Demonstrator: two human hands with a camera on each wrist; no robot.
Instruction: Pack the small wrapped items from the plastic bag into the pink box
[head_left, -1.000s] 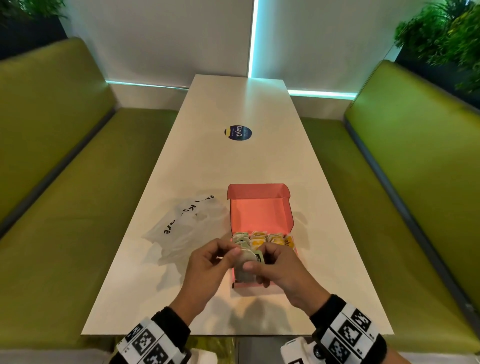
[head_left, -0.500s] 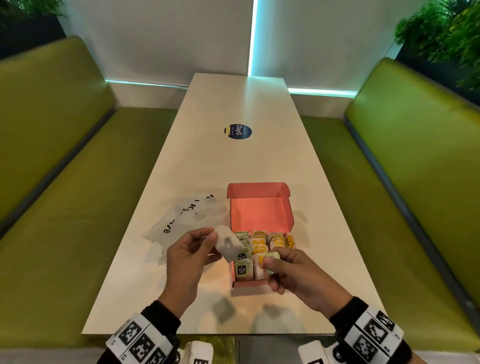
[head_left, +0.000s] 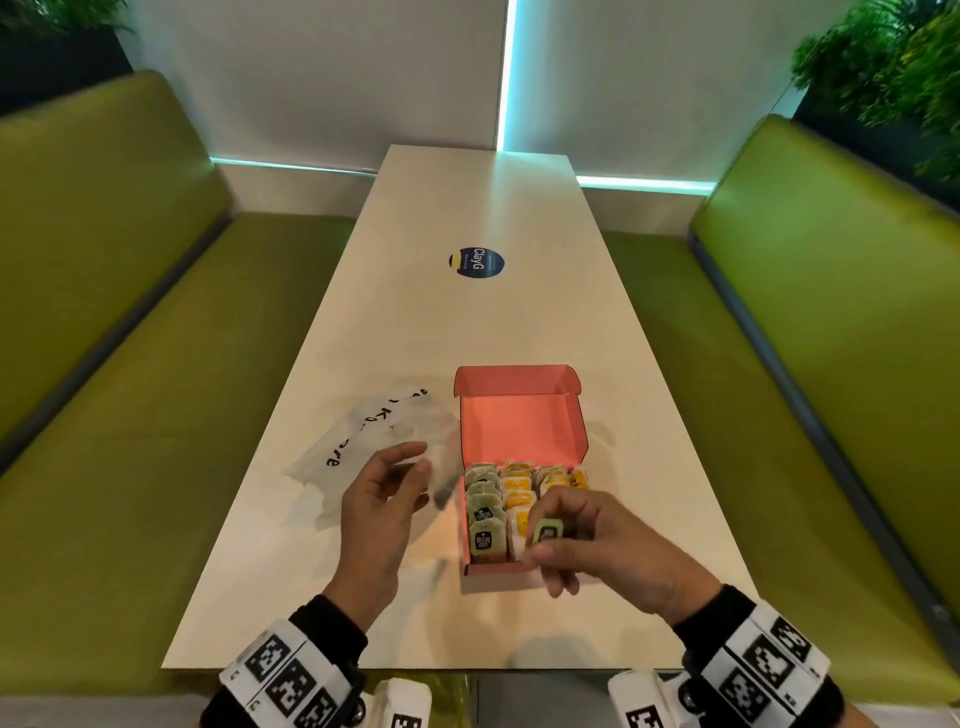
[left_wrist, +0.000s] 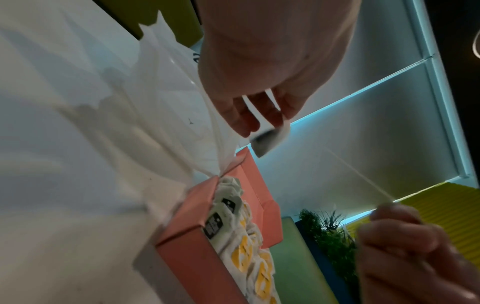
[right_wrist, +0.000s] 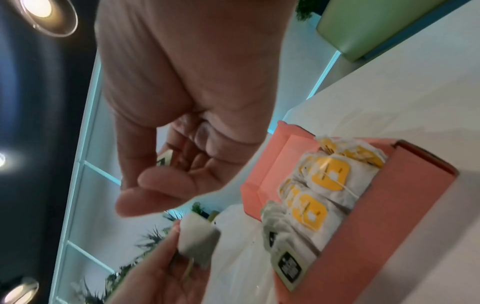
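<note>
White tabletop (head_left: 415, 338), long and narrow, running away from the viewer between two green upholstered benches (head_left: 130, 364). Nearest the viewer, the right hand (head_left: 597, 551) is raised over the near right part of the pink box (head_left: 498, 568), its fingers curled and its thumb and fingertips pinching a small green tag (head_left: 545, 531) with a dark label; a thin string runs from it in the left wrist view. The left hand (head_left: 376, 512), well apart from the right and just left of the box, holds a pale sachet (left_wrist: 267, 139) between thumb and fingertips, the remaining fingers loosely extended; the sachet is blurred in every view. The box stands open on the table with its lid (head_left: 519, 415) upright at the far side, and holds rows of wrapped items (head_left: 511, 499): green-labelled ones on the left, yellow-labelled ones in the middle and right. Beside the box on its left lies the crumpled plastic bag (head_left: 363, 441), translucent with black lettering. Farther along the table is a round dark sticker (head_left: 476, 263). Beyond it a pale wall (head_left: 337, 78) carries cyan light strips, with green plants (head_left: 893, 67) in the upper corners.
</note>
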